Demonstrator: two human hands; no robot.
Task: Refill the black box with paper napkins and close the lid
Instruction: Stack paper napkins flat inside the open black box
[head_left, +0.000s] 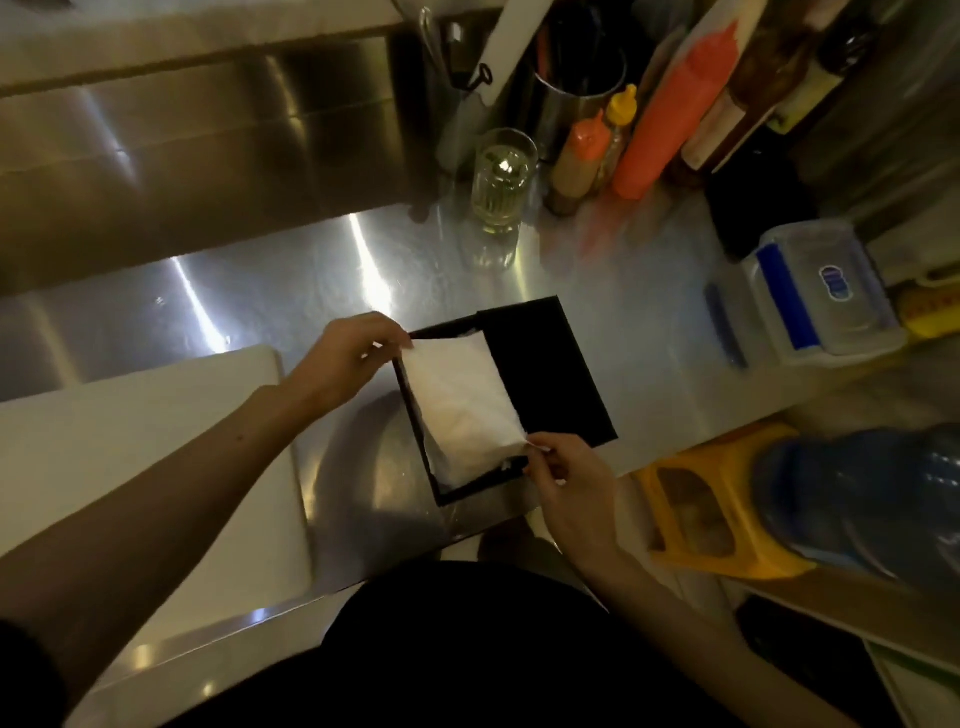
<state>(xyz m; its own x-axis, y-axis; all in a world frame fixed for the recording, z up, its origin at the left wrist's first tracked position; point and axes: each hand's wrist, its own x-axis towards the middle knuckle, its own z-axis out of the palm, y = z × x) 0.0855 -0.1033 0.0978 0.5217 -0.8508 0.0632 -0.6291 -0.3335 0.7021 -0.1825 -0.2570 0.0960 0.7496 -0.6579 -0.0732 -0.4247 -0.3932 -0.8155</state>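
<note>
Steel kitchen counter (597, 312) | black box (483, 486) lid (550, 374) open | left hand (349, 358), right hand (569, 480) pinch napkins (462, 410)

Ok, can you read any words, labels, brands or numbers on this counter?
No text is readable.
Clear plastic container: the blue oval logo on its lid is too blurred to read.
Tall bottles at the back: labels blurred and unreadable.
Black box and napkins: no print shows.
</note>
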